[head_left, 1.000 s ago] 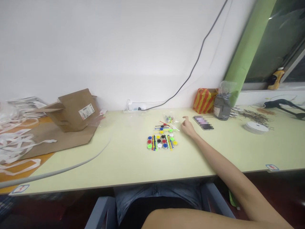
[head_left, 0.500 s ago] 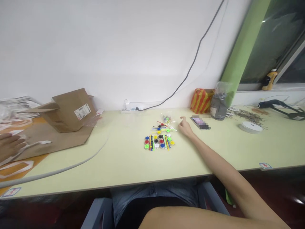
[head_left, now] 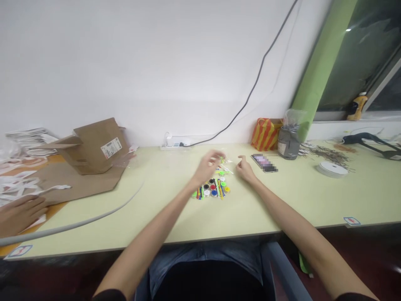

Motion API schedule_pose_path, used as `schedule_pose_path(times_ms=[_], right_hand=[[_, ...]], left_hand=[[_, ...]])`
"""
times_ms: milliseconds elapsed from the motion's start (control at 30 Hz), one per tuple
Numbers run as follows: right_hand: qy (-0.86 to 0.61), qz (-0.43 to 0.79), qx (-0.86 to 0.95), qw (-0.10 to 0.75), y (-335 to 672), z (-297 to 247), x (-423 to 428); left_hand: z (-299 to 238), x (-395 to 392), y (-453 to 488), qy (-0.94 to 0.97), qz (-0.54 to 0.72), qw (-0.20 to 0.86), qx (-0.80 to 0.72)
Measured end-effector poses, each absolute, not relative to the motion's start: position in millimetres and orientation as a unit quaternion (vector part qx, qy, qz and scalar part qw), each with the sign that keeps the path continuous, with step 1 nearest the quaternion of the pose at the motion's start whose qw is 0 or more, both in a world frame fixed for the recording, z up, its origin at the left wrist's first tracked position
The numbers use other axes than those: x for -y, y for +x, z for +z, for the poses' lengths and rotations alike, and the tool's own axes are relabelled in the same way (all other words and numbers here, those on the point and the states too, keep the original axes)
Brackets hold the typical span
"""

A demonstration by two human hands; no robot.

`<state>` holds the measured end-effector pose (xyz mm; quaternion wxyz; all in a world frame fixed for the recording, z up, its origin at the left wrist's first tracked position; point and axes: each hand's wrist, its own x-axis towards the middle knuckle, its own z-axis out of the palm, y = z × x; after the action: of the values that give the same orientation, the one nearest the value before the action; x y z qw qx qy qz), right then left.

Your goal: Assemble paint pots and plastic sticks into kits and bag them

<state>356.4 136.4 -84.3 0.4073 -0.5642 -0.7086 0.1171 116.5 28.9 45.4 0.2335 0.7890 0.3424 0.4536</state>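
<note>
My left hand (head_left: pixel 206 167) reaches over the far part of a group of small plastic pieces, its fingers apart and slightly blurred. Under its fingertips lies a small clear bag of coloured pieces (head_left: pixel 223 159), partly covered; whether they touch cannot be made out. On the table to the right rests my right hand (head_left: pixel 246 170), loosely curled, with index finger and thumb apart and nothing visible between them. Nearer me are round discs on clear bases, such as a yellow disc (head_left: pixel 227 190), and coloured arrow-shaped sticks (head_left: pixel 220 189) in upright rows. The left hand and wrist hide several pieces.
A phone (head_left: pixel 265 163) lies right of my right hand, with a white ribbon roll (head_left: pixel 332 169) farther right. Behind stand a striped bag (head_left: pixel 263 133) and a grey container (head_left: pixel 288 143). At left are a cardboard box (head_left: pixel 97 146), a grey cable (head_left: pixel 94 217) and another person's hand (head_left: pixel 23 215).
My left hand has come up from the near edge and now stretches over the pieces to the bag. My right hand stays in place. The other person's hand at left has shifted nearer.
</note>
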Motion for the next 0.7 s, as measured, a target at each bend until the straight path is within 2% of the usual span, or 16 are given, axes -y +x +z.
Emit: schedule_pose_path(times_ms=[67,133,200,300,500,700], right_hand=[[-0.572,0.121,0.704,0.404,357.2,-84.0,-137.2],[-0.575,0.127,0.702,0.401,358.0,-83.8,-137.6],[-0.577,0.130,0.700,0.400,358.5,-83.6,-137.6],[-0.577,0.130,0.700,0.401,358.8,-83.2,-136.9],[-0.564,0.129,0.701,0.417,359.3,-84.2,-135.5],[-0.560,0.104,0.681,0.461,357.7,-84.5,-132.5]], left_hand=[[30.1,-61.0,62.0,0.754,0.412,0.099,-0.502],[11.1,-76.2,20.7,0.737,0.303,0.027,-0.603],[-7.5,-79.4,-4.0,0.731,0.216,0.011,-0.647],[-28.5,-78.4,-16.1,0.721,0.134,0.046,-0.678],[-46.4,-85.8,-19.1,0.734,0.139,0.025,-0.664],[-45.5,-81.8,-23.8,0.722,0.212,-0.008,-0.659]])
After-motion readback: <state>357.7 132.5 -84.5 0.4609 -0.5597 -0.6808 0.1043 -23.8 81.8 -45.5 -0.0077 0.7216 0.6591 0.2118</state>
